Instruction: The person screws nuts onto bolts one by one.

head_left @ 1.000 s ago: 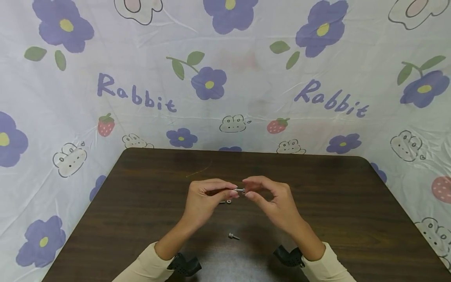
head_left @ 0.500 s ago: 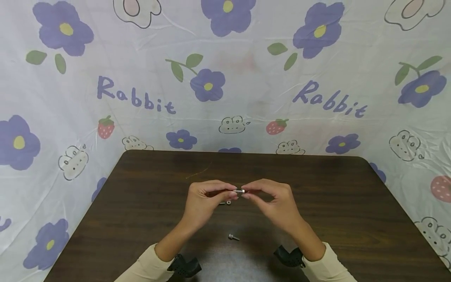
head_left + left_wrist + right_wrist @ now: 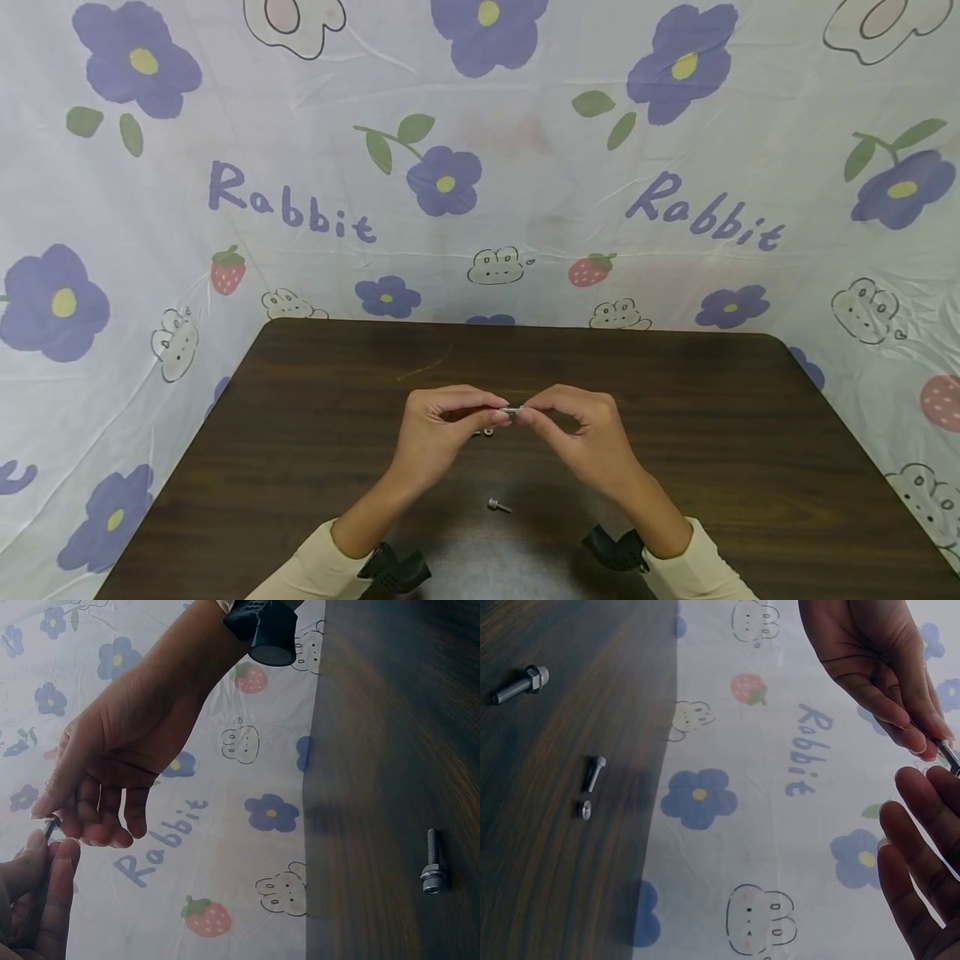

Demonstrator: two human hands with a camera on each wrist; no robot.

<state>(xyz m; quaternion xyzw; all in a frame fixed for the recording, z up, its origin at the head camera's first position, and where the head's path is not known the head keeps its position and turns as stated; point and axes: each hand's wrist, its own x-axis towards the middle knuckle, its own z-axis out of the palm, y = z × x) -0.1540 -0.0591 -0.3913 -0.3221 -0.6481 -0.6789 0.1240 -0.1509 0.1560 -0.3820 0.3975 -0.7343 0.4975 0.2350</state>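
Above the middle of the dark, wood-grained worktop [image 3: 712,417], a slender metal bolt [image 3: 511,410] is held in the air, roughly level, by both of a person's hands. One end is pinched by the left grip [image 3: 435,429], thumb against fingertips; the right grip [image 3: 585,425] pinches the other end the same way, and a little of the shank shows between them. From where I stand, the fingertips hide too much to tell whether that right-hand end is a head or a nut. On the worktop beyond, partly covered by the left thumb from above, a second bolt [image 3: 595,774] lies just beside a loose nut [image 3: 585,810]. Nearer the person, well apart from that pair, a third bolt [image 3: 498,506] rests on its side with a wider collar by its head. Toward the far edge trails a thin yellowish strand [image 3: 423,369]. Behind it all hangs a white cloth [image 3: 525,192] printed with purple flowers, strawberries and the word "Rabbit".
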